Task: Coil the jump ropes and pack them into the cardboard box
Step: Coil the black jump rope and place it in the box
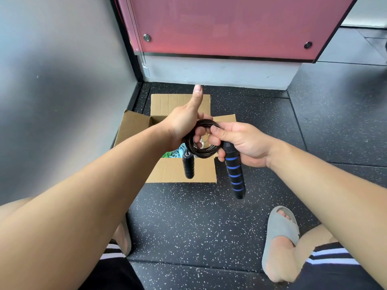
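The left hand [184, 122] has its fingers curled through the coiled black jump rope [196, 153], thumb sticking up. The right hand [243, 143] pinches the same loops between thumb and forefinger and wraps its other fingers round the black foam handle with blue rings [235, 176]. The plain black second handle [188, 166] dangles below the left hand. The coil hangs just above the open brown cardboard box [182, 172] on the speckled black rubber floor [188, 216]. To finish well, I judge the loops should be kept pinched, both handles tucked alongside, and the bundle lowered flat so nothing springs open. Inside the box only scraps of green and pale blue [174, 152] show, likely other ropes. The hands hide the rest, and whether the coil is tied off cannot be told.
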